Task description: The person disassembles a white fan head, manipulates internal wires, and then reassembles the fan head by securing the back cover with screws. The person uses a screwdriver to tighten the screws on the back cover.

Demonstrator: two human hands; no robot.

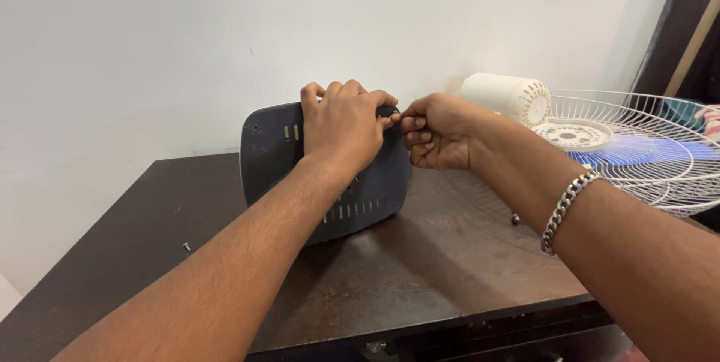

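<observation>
A dark grey plastic cover [274,152] with rows of slots stands on edge on the dark wooden table [420,272], leaning toward the wall. My left hand [341,126] grips its top edge, fingers curled over the rim. My right hand [435,131] is at the cover's upper right corner, thumb and fingers pinched together there; what they pinch is too small to tell. A silver chain bracelet [566,208] is on my right wrist.
A white fan motor housing [506,96] with a white wire grille [637,145] and blue blades [637,154] lies at the right. A small screw [186,246] lies on the table at the left, another small part [515,219] near my right forearm. A white wall is behind.
</observation>
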